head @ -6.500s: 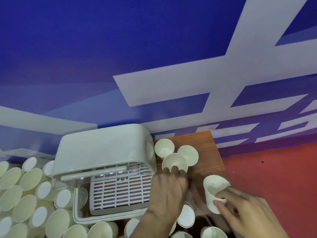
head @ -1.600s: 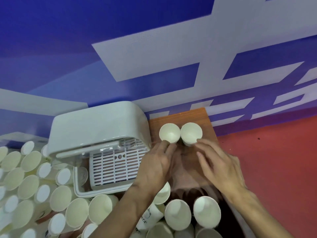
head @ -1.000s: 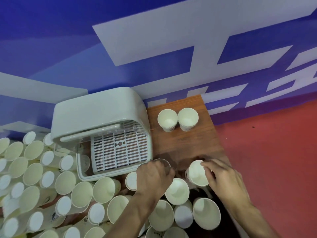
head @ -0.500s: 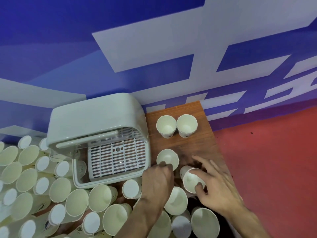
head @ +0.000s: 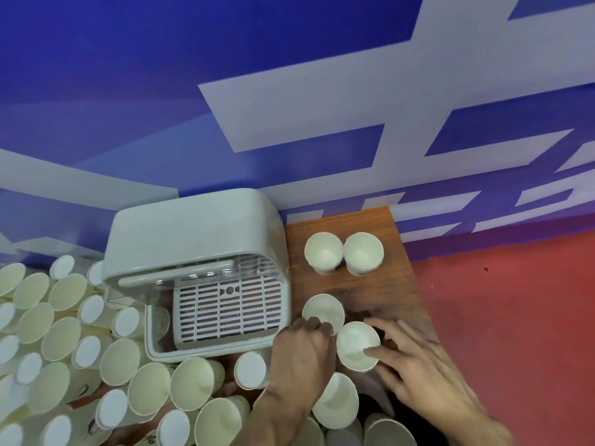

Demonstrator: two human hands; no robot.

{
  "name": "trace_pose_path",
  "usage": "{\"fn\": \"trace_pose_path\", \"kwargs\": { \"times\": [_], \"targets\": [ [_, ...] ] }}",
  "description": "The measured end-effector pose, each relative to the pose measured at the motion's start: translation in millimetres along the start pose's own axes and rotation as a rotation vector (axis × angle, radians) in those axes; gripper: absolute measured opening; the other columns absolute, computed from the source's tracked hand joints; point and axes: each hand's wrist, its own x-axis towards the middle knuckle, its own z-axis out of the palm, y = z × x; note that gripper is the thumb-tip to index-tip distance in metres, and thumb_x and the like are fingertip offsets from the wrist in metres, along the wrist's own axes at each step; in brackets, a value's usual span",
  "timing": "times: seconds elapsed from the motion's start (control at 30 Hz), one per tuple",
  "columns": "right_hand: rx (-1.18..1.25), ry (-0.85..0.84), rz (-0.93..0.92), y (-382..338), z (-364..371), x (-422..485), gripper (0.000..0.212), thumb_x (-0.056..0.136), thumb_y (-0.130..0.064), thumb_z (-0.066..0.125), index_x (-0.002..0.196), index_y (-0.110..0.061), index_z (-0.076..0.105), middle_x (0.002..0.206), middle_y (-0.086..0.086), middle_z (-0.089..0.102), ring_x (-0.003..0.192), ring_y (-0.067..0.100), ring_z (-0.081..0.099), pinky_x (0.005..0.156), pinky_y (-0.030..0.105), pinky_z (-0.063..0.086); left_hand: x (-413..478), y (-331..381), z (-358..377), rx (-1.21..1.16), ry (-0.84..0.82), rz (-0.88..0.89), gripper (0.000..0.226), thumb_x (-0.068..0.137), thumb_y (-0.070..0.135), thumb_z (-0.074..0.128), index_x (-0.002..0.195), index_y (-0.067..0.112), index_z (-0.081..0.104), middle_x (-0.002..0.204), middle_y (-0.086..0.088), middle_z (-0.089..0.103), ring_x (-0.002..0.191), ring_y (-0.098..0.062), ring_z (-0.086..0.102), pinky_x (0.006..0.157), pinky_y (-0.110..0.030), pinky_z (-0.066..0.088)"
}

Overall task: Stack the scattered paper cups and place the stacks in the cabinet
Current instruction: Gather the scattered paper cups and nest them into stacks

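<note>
A pale paper cup, the tilted cup (head: 355, 344), sits in the person's right hand (head: 415, 365), thumb and fingers curled round its rim, its mouth turned toward the camera. Touching it on the far side is a second cup, the upright cup (head: 323, 312), which stands on the table (head: 396, 294). The left hand (head: 302, 352) pinches this one at its near rim with the fingertips.

The step in hand appears to be stacking: one cup is about to go into the other. The next move likely calls for lining up the two mouths and sliding the tilted cup straight down, without crushing the thin walls.

Further back, a pair of cups (head: 323, 255) stands side by side, touching, near the table's far edge. Left of the hands is the cabinet (head: 193, 233), a small white plastic box with its cover lifted and a slatted rack (head: 228, 312) showing inside, with no cups on it. Many loose cups (head: 193, 383) lie crowded on their sides in front of it and to its left.

The table is brown wood. A red floor (head: 515, 333) lies to the right, and a blue wall with broad white shapes (head: 289, 91) rises behind.
</note>
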Motion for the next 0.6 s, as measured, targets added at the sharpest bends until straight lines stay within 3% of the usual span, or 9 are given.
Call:
{"fn": "trace_pose_path", "kwargs": {
  "times": [0.07, 0.17, 0.27, 0.43, 0.53, 0.6],
  "targets": [
    [-0.029, 0.075, -0.084, 2.8, 2.8, -2.4, 0.004, 0.086, -0.03, 0.075, 0.087, -0.031, 0.071, 0.136, -0.011, 0.054, 0.099, 0.015, 0.058, 0.075, 0.027, 0.049, -3.6, -0.5, -4.9, -0.016, 0.005, -0.002, 0.021, 0.059, 0.021, 0.083, 0.058, 0.02, 0.061, 0.054, 0.004, 0.055, 0.047, -0.017, 0.052, 0.039, -0.024, 0.036],
    [-0.017, 0.191, -0.155, 4.4, 2.0, -7.1, 0.013, 0.096, -0.034, 0.064, 0.086, -0.029, 0.071, 0.126, -0.012, 0.059, 0.09, 0.013, 0.057, 0.071, 0.018, 0.039, -11.7, 1.0, -19.4, -0.038, 0.041, -0.004, 0.032, 0.054, 0.016, 0.085, 0.056, 0.022, 0.054, 0.053, 0.004, 0.05, 0.048, -0.019, 0.049, 0.039, -0.028, 0.034],
    [0.058, 0.346, -0.209, -1.6, -23.4, -8.8, 0.011, 0.096, -0.028, 0.065, 0.092, -0.025, 0.075, 0.114, -0.013, 0.066, 0.089, 0.011, 0.059, 0.07, 0.02, 0.047, -21.1, 3.8, -46.7, -0.104, 0.183, 0.022, 0.028, 0.059, 0.015, 0.082, 0.064, 0.022, 0.056, 0.059, 0.005, 0.052, 0.054, -0.019, 0.051, 0.043, -0.031, 0.039],
    [0.123, 0.579, -0.093, -1.4, -71.6, 6.2, 0.016, 0.095, -0.021, 0.066, 0.099, -0.013, 0.079, 0.104, -0.011, 0.072, 0.092, 0.014, 0.066, 0.081, 0.03, 0.053, -4.4, 4.3, -100.6, -0.175, 0.403, 0.061, 0.014, 0.078, 0.012, 0.076, 0.082, 0.019, 0.064, 0.075, 0.002, 0.059, 0.068, -0.023, 0.053, 0.052, -0.039, 0.045],
    [0.124, 0.701, -0.03, 5.8, -73.6, 37.5, 0.013, 0.093, -0.015, 0.069, 0.099, -0.008, 0.078, 0.1, -0.004, 0.074, 0.088, 0.02, 0.066, 0.08, 0.031, 0.054, 25.2, -0.5, -103.3, -0.155, 0.395, 0.017, 0.019, 0.073, 0.007, 0.079, 0.079, 0.018, 0.065, 0.074, 0.001, 0.062, 0.068, -0.024, 0.055, 0.052, -0.041, 0.045],
    [0.081, 0.7, -0.032, 10.7, -69.5, 57.2, 0.014, 0.094, -0.016, 0.068, 0.101, -0.008, 0.077, 0.101, -0.004, 0.074, 0.088, 0.02, 0.064, 0.084, 0.025, 0.051, 42.2, -1.5, -96.3, -0.131, 0.37, 0.019, 0.021, 0.07, 0.006, 0.08, 0.072, 0.018, 0.062, 0.068, 0.001, 0.06, 0.063, -0.024, 0.054, 0.048, -0.037, 0.042]
  ]
}}
